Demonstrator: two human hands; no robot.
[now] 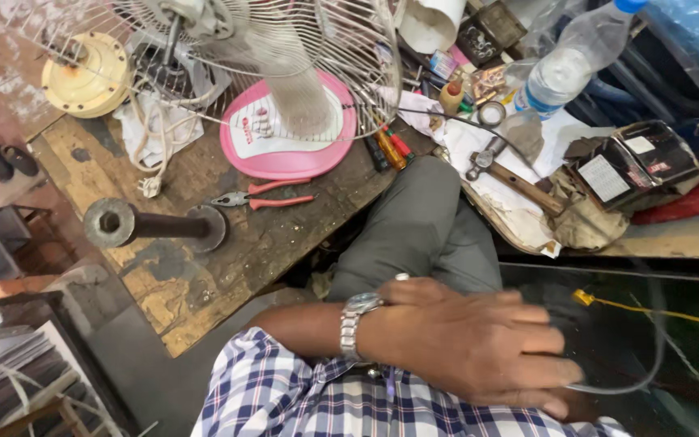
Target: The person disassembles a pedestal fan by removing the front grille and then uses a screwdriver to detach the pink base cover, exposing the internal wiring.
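My left hand (471,344) wears a metal wristwatch (352,322) and reaches to the right across my lap, back upward, fingers stretched out close together and blurred. A thin grey wire (655,356) curves out from under its fingertips over a dark glossy surface (689,372). Whether the fingers grip the wire is hidden. My checked sleeve (301,396) fills the bottom edge, and my knee in grey trousers (418,226) lies beyond the hand. My right hand is out of sight.
On the worn wooden bench (196,283) stand a wire-caged fan (285,48) on a pink base (285,154), red-handled pliers (264,197) and a flanged metal pipe (155,224). A hammer (511,174), plastic bottle (568,65) and screwdrivers (390,146) lie at the right. A yellow wire (657,311) crosses the dark surface.
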